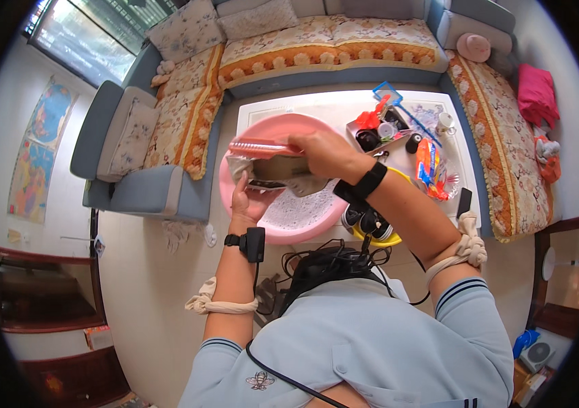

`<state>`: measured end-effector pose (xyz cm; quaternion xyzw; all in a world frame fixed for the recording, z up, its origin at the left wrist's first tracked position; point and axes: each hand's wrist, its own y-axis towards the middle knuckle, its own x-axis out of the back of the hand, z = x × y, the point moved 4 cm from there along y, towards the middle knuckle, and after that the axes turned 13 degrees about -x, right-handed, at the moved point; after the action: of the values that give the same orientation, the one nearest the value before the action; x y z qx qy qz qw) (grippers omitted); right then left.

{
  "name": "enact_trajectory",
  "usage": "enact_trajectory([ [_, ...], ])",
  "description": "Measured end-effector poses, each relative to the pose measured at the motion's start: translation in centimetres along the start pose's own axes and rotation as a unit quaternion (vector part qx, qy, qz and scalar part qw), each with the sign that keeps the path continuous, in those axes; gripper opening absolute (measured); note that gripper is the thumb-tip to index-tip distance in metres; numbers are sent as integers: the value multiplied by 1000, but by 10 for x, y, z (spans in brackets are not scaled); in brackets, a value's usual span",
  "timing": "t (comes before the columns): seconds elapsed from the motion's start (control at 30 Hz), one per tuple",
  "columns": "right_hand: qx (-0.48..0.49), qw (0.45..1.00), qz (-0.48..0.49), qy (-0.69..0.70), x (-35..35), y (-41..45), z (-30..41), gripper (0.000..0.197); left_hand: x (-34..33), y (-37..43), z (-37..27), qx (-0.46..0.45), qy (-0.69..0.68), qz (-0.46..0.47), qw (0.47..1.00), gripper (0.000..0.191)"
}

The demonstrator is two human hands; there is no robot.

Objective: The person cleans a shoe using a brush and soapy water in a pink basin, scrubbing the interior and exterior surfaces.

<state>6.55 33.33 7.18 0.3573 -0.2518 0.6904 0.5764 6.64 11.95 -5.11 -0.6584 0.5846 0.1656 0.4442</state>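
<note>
My left hand supports a wet greyish shoe from below, over a large pink basin. The shoe is tilted and its far parts are hidden. In my right hand is a pink scrubbing brush with pale bristles, held along the upper side of the shoe. Whether the bristles touch the shoe, I cannot tell. White suds cover the water in the basin. To the right of the basin, several black shoes sit in a yellow basin, partly behind my right forearm.
The basins are on a white table. At its right are a box of small items, a blue-handled net, a mug, an orange packet and a dark phone-like object. Sofas surround the table. Cables hang at my chest.
</note>
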Motion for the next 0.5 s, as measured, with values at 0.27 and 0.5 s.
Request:
enact_trajectory([
  [0.27, 24, 998, -25, -53, 14, -14, 4, 38, -2, 0, 0, -42, -46, 80, 995, 48],
  [0.5, 37, 998, -43, -29, 18, -39, 12, 37, 4, 5, -12, -125, 9, 43, 991, 53],
])
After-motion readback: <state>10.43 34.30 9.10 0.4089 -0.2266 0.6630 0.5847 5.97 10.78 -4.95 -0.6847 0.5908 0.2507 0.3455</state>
